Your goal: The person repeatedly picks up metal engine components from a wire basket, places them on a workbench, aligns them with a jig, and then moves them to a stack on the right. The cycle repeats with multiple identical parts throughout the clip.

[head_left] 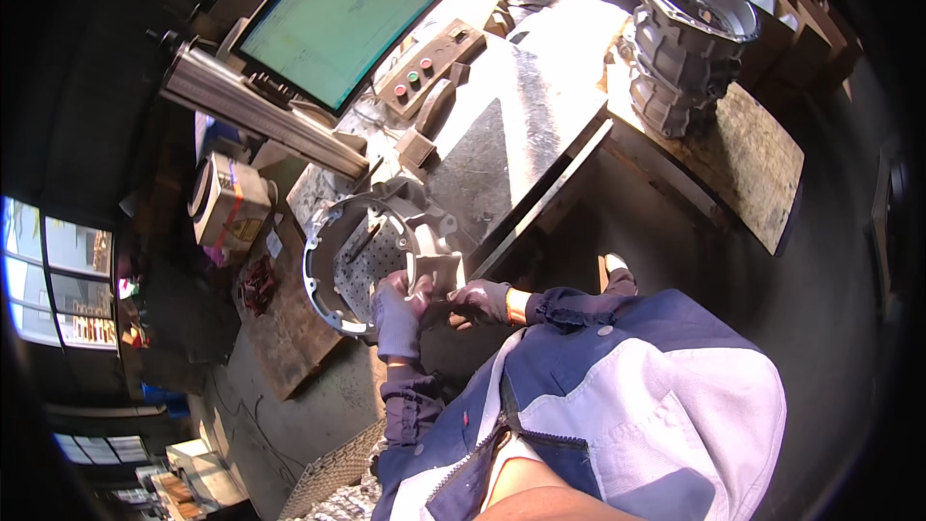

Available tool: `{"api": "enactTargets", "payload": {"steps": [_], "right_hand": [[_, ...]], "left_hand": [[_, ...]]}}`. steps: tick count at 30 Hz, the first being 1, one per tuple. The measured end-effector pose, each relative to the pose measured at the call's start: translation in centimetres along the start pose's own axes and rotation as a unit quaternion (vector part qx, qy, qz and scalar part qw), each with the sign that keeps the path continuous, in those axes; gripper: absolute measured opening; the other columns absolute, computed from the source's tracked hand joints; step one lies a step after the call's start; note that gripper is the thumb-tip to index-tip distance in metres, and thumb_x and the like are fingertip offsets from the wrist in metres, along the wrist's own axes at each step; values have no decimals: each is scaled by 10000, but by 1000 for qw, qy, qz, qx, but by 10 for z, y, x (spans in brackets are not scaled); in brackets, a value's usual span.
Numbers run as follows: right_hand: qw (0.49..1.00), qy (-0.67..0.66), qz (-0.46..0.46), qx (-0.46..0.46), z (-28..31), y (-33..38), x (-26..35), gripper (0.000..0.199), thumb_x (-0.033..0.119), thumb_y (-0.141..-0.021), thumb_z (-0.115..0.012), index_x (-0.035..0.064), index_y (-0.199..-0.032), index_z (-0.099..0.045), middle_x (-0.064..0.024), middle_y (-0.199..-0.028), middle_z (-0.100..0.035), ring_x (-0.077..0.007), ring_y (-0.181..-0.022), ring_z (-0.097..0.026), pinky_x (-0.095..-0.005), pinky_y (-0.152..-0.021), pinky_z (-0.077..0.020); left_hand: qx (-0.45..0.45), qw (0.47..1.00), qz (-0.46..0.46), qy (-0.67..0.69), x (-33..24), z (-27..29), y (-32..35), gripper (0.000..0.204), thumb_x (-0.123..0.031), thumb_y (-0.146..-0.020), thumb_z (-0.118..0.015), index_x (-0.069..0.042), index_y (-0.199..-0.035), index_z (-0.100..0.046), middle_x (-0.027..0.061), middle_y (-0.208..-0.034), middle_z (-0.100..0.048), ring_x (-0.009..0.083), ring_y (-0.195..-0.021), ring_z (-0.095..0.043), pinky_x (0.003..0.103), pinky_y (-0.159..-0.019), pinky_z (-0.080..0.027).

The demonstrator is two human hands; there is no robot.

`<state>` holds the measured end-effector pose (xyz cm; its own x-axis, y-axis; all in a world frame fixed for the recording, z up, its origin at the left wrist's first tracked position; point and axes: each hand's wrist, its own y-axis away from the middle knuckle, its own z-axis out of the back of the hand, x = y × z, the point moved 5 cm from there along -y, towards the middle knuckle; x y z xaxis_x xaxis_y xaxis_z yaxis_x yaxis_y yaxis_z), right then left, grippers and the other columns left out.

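A grey cast-metal gearbox housing stands at the table's near left edge, its wide round flange tilted to the left. Through the ring a plate full of small holes shows. My left hand, in a dark glove with a grey-blue cuff, is closed on the housing's near rim, fingers reaching to its inner side. Close by on the right, my right hand, also gloved, has its fingers curled against the housing's lower near corner. Shadow hides what lies between the right fingers.
Behind the housing stand a monitor with a green screen, a button box and a metal column. Stacked similar housings rise on the right bench. A cardboard box sits at left above a wooden board.
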<state>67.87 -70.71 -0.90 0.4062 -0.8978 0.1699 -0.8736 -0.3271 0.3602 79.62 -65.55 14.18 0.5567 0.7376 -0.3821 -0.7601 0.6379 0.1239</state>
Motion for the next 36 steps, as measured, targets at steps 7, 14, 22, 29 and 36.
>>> {"api": "enactTargets", "payload": {"steps": [7, 14, 22, 29, 36], "right_hand": [[640, 551, 535, -32, 11, 127, 104, 169, 110, -860, -672, 39, -1007, -713, -121, -894, -708, -256, -789, -695, -334, -711, -554], [796, 332, 490, -129, 46, 279, 217, 354, 161, -926, -649, 103, -1274, -622, -108, -1215, -650, -199, -1049, -648, -317, -895, -525], [796, -87, 588, -111, 63, 456, 364, 394, 178, -999, -486, -15, -1341, -512, -204, -1237, -629, -344, -1096, -645, -448, -1001, -509], [739, -137, 660, 13, 93, 541, 426, 385, 185, -997, -483, -24, -1317, -527, -218, -1230, -627, -357, -1102, -641, -463, -996, -510], [823, -16, 561, -91, 86, 552, 349, 418, 246, -975, -526, -44, -1276, -542, -209, -1162, -653, -295, -1005, -675, -438, -897, -553]], "left_hand": [[-16, 981, -134, 142, -144, -6, -3, 163, -53, -905, -665, 25, -1042, -621, 63, -872, -645, 99, -733, -569, 247, -620, -462], [-26, 914, -369, 165, -384, -15, -63, 270, -247, -782, -754, -55, -771, -564, 148, -735, -562, 338, -662, -560, 437, -579, -435], [-17, 757, -654, -14, -657, -41, -125, 326, -360, -870, -644, -37, -829, -617, 190, -753, -596, 383, -759, -611, 465, -676, -456], [75, 704, -706, -28, -783, -112, -162, 351, -395, -872, -636, -48, -818, -646, 187, -759, -627, 372, -759, -631, 462, -676, -471], [124, 733, -668, -11, -801, -151, -166, 381, -430, -873, -628, -58, -807, -676, 185, -764, -659, 360, -759, -651, 458, -675, -486]]}}
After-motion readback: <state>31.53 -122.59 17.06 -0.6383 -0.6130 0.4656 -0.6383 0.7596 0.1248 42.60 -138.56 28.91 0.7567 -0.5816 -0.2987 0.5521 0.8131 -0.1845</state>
